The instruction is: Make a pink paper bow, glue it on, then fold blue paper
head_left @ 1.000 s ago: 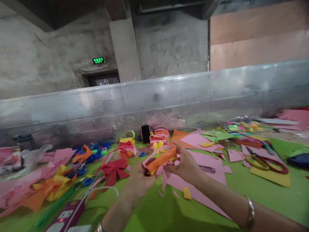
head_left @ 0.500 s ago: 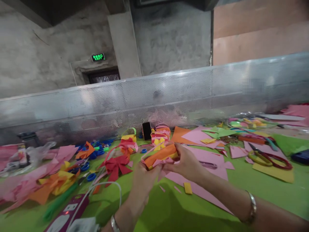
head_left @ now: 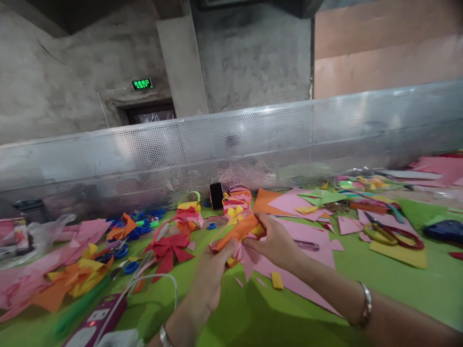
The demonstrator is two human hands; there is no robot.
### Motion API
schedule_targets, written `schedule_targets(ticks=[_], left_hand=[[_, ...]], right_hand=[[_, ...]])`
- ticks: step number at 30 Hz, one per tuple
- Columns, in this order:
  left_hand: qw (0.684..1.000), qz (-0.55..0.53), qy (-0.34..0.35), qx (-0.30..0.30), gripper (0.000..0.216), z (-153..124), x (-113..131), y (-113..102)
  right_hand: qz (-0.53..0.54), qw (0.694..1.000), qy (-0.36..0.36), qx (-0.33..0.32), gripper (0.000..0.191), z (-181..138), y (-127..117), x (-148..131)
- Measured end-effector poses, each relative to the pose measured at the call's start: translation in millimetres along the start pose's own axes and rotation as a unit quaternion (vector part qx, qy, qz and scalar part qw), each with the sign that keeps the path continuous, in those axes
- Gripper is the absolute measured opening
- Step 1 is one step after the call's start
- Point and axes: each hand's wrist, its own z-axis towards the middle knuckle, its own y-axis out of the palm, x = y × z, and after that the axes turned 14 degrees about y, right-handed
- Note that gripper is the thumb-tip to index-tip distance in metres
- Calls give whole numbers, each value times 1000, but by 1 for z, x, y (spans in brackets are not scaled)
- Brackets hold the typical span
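Observation:
Both my hands hold a small orange felt bag (head_left: 239,232) with yellow on its side and a pink bow beneath. My left hand (head_left: 209,270) grips its left end, thumb pressed on the front. Around the right end, my right hand (head_left: 277,243) has its fingers closed, with the thumb near the pink bow. Below lies a large pink felt sheet (head_left: 300,282), with a small yellow felt piece (head_left: 277,280) on it. A red felt bow (head_left: 173,248) rests left of my hands. Behind the held bag stand a pink-and-orange felt bag (head_left: 237,200) and a yellow one with a green handle (head_left: 188,206).
Scissors (head_left: 401,237) lie on a yellow sheet at right. A phone (head_left: 216,196) leans at the back before a perforated metal panel (head_left: 267,140). A purple power strip (head_left: 99,320) with a white cable is at front left. Blue tape rings (head_left: 130,267) and felt scraps lie left.
The felt bag has tilted, its left end lower, and my left thumb has moved onto its front. The view has shifted slightly, so the surroundings appear further left.

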Motion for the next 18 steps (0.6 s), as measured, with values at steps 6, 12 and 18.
schedule_targets(ticks=[6, 12, 18], left_hand=[[1000, -8, 14, -3, 29, -1, 5, 3], [998, 44, 42, -8, 23, 0, 2, 3], [997, 47, 51, -18, 12, 1, -1, 3]], right_hand=[[-12, 1000, 2, -1, 21, 1, 0, 1], [-7, 1000, 7, -1, 30, 0, 1, 3], [-10, 1000, -4, 4, 27, -1, -1, -1]])
